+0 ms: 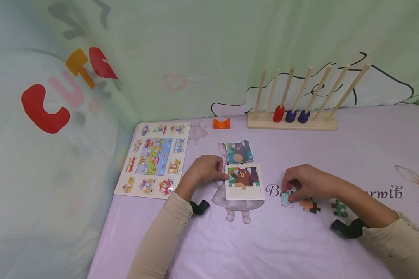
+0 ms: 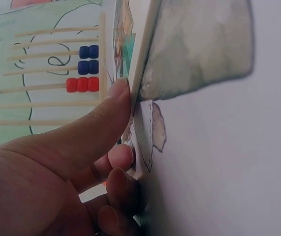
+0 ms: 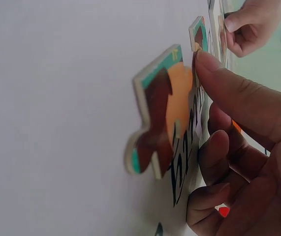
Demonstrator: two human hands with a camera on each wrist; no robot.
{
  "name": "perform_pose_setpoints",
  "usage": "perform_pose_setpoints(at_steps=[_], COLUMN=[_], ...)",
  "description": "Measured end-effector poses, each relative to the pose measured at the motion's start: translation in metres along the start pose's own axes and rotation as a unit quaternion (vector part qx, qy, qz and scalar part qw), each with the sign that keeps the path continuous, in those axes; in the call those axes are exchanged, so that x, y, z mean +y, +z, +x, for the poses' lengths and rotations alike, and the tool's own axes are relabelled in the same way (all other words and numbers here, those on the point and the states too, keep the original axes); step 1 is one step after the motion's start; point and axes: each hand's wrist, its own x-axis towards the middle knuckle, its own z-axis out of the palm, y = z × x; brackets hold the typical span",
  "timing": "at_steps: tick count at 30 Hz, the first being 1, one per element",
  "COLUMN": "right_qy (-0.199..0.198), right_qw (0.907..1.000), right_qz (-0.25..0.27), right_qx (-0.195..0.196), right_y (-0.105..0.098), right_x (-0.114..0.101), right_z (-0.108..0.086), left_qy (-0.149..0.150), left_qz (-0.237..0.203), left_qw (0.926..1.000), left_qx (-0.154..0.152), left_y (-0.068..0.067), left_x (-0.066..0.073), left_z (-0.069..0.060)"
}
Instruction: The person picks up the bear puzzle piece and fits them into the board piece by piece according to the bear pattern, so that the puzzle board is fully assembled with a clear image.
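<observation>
A framed puzzle board (image 1: 245, 193) with a partly assembled bear picture lies flat below a bear picture card (image 1: 239, 152). My left hand (image 1: 206, 169) grips the board's left edge, its thumb on the frame; the left wrist view shows this thumb (image 2: 103, 115) against the board edge. My right hand (image 1: 305, 181) pinches a light-blue puzzle piece (image 1: 287, 200) at the cloth; its fingers partly cover the piece (image 3: 198, 33) in the right wrist view. Beside that hand lies a brown and orange piece (image 1: 310, 206), large in the right wrist view. A green piece (image 1: 340, 208) lies farther right.
At the left lies a vehicle peg puzzle (image 1: 153, 157). An orange block (image 1: 221, 124) sits at the back. Behind, to the right, stands a wooden rack (image 1: 292, 122) with upright rods and red and blue beads. Printed cloth (image 1: 265, 244) covers the surface; a green curtain hangs behind.
</observation>
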Motion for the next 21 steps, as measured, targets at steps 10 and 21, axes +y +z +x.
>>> perform_pose_setpoints(at_steps=[10,21], right_qy=[-0.004,0.014], right_qw=[1.0,0.9996], right_qz=[0.002,-0.018], right_qx=[-0.002,0.015], right_y=[-0.0006,-0.0013], right_x=[0.0017,0.0031], right_z=[0.0014,0.0044], left_qy=[-0.004,-0.004], left_qz=[-0.001,0.001], left_qw=[1.0,1.0], left_qx=[0.0,0.0], left_y=[0.0009,-0.0002], left_x=[-0.0006,0.0001], left_z=[0.0009,0.0])
